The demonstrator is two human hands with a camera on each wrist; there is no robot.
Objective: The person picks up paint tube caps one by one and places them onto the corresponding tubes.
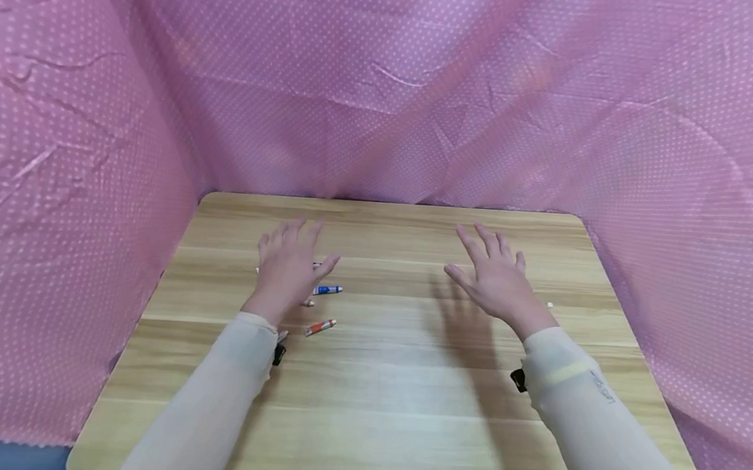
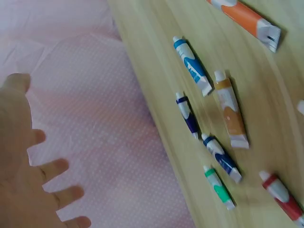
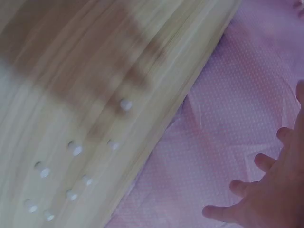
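Observation:
My left hand (image 1: 287,269) is held above the left side of the table, fingers spread and nothing in them. Small paint tubes lie beneath and around it: a blue tube (image 1: 328,290) by the thumb and an orange-red one (image 1: 320,327) nearer me. The left wrist view shows more of them: orange (image 2: 244,20), light blue (image 2: 192,65), ochre (image 2: 232,114), purple (image 2: 188,115), dark blue (image 2: 222,156), green (image 2: 220,187) and red (image 2: 285,198). Over the right side my right hand (image 1: 498,283) is likewise spread and holds nothing. Several small white cap-like pieces (image 3: 75,148) lie near it.
The wooden table (image 1: 378,395) has rounded corners. Pink dotted cloth (image 1: 384,119) hangs behind it and on both sides. One white piece (image 1: 549,305) shows beside the right wrist, and my hand's shadow falls on the tabletop.

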